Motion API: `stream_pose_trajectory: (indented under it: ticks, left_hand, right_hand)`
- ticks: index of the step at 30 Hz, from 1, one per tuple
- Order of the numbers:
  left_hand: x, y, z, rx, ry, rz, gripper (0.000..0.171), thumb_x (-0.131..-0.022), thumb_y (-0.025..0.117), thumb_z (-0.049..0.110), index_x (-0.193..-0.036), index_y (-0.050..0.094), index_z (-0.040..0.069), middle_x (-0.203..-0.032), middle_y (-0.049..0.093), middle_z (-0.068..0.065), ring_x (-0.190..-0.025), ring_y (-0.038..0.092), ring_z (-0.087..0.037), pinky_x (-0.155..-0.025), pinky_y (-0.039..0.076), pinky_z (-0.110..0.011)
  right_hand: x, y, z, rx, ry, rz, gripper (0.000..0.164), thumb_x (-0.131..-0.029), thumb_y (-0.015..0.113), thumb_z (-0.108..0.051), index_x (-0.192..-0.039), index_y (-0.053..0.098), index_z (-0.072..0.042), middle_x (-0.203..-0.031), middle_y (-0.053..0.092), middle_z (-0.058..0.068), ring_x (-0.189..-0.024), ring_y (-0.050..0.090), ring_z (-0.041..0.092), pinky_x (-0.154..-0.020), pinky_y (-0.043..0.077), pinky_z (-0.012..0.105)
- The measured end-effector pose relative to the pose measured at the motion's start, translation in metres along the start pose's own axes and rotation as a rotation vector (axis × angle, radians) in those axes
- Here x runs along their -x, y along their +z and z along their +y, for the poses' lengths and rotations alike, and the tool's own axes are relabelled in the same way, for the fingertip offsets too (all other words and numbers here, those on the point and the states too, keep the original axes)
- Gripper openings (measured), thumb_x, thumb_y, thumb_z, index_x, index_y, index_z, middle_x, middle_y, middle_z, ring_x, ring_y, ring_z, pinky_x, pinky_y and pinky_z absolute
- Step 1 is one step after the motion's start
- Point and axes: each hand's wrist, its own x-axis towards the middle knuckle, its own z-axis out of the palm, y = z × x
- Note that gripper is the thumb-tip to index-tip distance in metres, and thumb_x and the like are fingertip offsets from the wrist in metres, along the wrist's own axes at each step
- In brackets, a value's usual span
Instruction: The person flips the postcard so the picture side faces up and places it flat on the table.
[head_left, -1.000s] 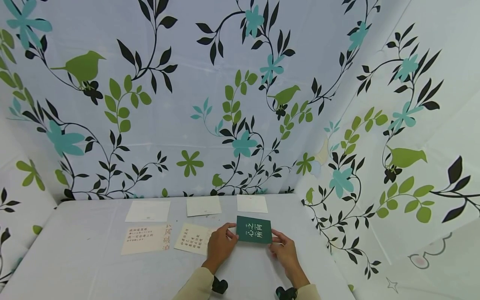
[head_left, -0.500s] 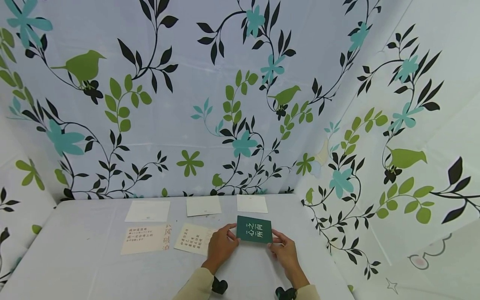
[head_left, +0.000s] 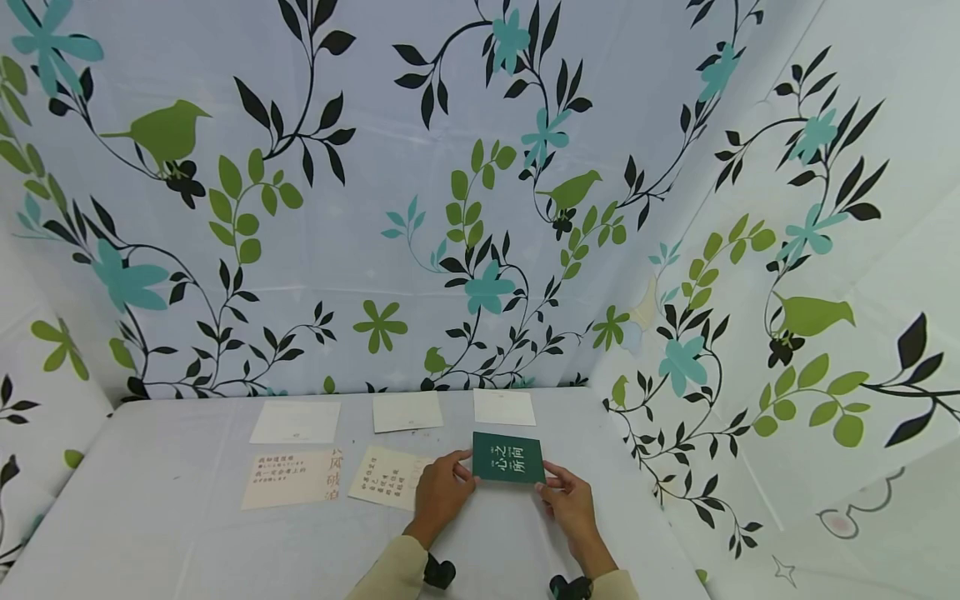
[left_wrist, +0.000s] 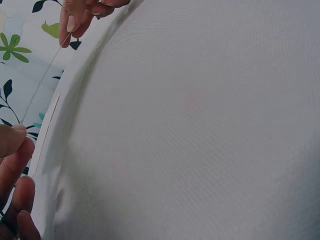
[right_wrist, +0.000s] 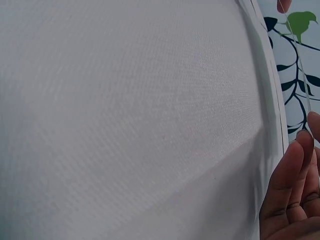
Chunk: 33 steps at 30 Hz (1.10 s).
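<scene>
One dark green rectangular card with pale characters (head_left: 507,458), held raised above the white cloth-covered bench (head_left: 187,533): left hand (head_left: 444,492) pinching its left edge, right hand (head_left: 572,502) pinching its right edge (the card shows edge-on in both wrist views). Three off-white rectangular cards (head_left: 408,412), in a row farther back. One pale pinkish card with reddish lettering (head_left: 288,492) and one cream card with brown lettering (head_left: 375,493), to its left; the latter partly hidden by the left hand.

One dark-green rectangular paper card (head_left: 507,457); farther back than it, three off-white rectangular cards (head_left: 407,412); left of it, two lettered cream cards (head_left: 291,482).
</scene>
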Motion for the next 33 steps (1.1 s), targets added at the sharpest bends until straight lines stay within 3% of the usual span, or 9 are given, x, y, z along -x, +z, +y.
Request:
stream_pose_trajectory:
  ticks: [13,22,33]
  left_hand:
    - [0.0003,-0.0001,-0.0064,0.007,0.003,0.028,0.023,-0.083,0.086,0.014,-0.105,0.081,0.017,-0.073,0.071,0.011,-0.061,0.052,-0.003,-0.058,0.04,-0.023]
    - [0.0012,-0.0024,-0.0029,0.004,-0.002,0.029,0.023,-0.085,0.084,0.013,-0.107,0.081,0.014,-0.073,0.07,0.009,-0.061,0.051,-0.004,-0.058,0.04,-0.024]
    - [0.0029,-0.0033,-0.0036,-0.001,0.018,0.044,0.022,-0.086,0.084,0.013,-0.108,0.08,0.013,-0.074,0.071,0.008,-0.062,0.051,-0.004,-0.057,0.04,-0.024]
  right_hand:
    - [-0.0033,0.0044,0.0035,0.014,0.041,0.064,0.046,-0.091,0.078,-0.005,-0.135,0.071,-0.01,-0.097,0.072,0.007,-0.078,0.066,0.016,-0.063,0.054,0.026]
    - [-0.0028,0.0056,0.0043,0.031,0.049,0.053,0.045,-0.092,0.078,-0.008,-0.137,0.07,-0.009,-0.092,0.072,0.005,-0.076,0.063,0.016,-0.063,0.053,0.025]
    - [-0.0018,0.0034,0.0101,-0.09,0.095,0.038,0.037,-0.097,0.073,-0.011,-0.134,0.069,-0.005,-0.089,0.074,0.004,-0.071,0.061,0.013,-0.061,0.054,0.025]
